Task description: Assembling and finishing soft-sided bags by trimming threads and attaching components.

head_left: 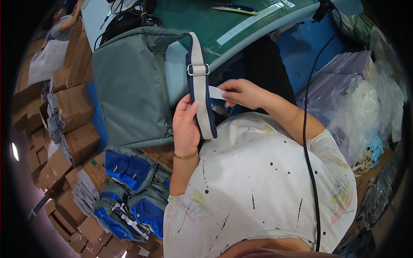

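My left hand (pixel 186 124) grips a webbing strap (pixel 204 109), white with a navy backing, with the thumb lying over its edge. A silver slide buckle (pixel 207 69) sits on the strap above that hand. The strap's upper end meets a grey-green fabric bag (pixel 129 86), which hangs partly off the table edge. To the right of the strap, my right hand (pixel 244 93) pinches a flat white strip (pixel 218 92) between thumb and fingers. The strip's other end passes behind the strap, so how it meets the strap is hidden.
Yellow-and-blue thread snips (pixel 235 8) lie on the green table mat (pixel 193 17). Coiled black cables (pixel 144 15) sit at the back left. A black cord (pixel 306 129) hangs down before me. Blue-and-grey bags (pixel 129 170), cardboard boxes (pixel 75 103) and plastic-wrapped bundles (pixel 344 90) surround me.
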The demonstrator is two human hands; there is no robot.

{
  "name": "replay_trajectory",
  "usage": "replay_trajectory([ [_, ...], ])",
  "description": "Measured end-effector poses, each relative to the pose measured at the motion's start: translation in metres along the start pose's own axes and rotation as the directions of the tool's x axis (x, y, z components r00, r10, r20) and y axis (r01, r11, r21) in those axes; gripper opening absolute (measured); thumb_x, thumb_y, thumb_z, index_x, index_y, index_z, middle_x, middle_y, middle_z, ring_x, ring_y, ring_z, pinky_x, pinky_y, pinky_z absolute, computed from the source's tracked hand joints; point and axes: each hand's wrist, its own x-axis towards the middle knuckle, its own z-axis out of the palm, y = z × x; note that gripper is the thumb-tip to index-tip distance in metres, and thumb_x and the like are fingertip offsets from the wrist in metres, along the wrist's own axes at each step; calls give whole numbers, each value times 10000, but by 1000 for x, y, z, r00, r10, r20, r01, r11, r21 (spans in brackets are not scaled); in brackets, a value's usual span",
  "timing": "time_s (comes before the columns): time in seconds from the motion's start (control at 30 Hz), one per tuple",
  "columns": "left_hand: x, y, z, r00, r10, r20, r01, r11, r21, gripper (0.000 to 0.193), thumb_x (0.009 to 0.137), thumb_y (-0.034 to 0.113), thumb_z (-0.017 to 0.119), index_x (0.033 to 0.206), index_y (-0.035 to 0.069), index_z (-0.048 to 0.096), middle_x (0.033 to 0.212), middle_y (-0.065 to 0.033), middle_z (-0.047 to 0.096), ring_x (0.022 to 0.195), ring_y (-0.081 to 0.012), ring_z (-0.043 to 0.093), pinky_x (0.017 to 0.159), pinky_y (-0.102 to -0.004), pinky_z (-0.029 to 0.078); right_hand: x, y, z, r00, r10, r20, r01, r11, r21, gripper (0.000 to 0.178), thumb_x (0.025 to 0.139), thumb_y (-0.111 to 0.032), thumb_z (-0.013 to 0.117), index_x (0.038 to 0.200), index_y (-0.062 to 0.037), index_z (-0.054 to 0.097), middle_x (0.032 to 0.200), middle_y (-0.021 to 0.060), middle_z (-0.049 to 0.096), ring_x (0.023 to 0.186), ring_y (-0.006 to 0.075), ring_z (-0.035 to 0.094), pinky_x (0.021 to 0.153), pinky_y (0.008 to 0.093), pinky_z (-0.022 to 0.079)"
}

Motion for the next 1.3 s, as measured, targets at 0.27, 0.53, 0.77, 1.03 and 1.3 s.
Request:
replay_trajectory([
  [0.27,2,-10,-16,998,-11,-67,15,998,54,257,946,84,490,1176,-29,474,1055,-120,622,934,-189,621,825,-303,509,45,-10,15,978,-206,36,178,911,373,205,848,-58,644,1031,25,605,878,39,647,792,99,621,728,233,514],
  [0.53,3,-5,-2,999,46,-2,-46,997,60,353,943,65,478,1280,-31,429,1187,-112,566,1043,-155,567,900,-284,455,36,-13,12,974,-218,58,186,923,337,257,846,-41,639,1096,8,606,939,43,645,871,94,606,813,239,495],
  [0.77,6,-3,8,987,160,-26,-156,982,110,330,921,8,488,1245,-37,449,1192,-111,556,1057,-145,548,934,-280,428,-7,-32,-7,983,-177,-46,180,982,51,356,817,-60,698,1116,-41,506,862,10,590,731,41,549,637,168,454],
  [1.03,7,-6,3,983,183,4,-181,967,179,329,923,-5,484,1247,-37,443,1206,-119,545,1075,-150,537,951,-281,412,-21,-52,-5,841,-534,-80,533,845,-36,302,785,-10,701,1058,-39,576,981,26,564,859,74,559,732,214,475],
  [1.3,7,-8,6,967,252,31,-253,941,224,315,927,0,497,1236,-31,446,1210,-113,537,1113,-152,517,965,-284,403,-8,-57,23,815,-566,-122,512,802,-307,270,776,-22,704,1027,-38,605,878,22,602,748,92,592,646,227,495],
])
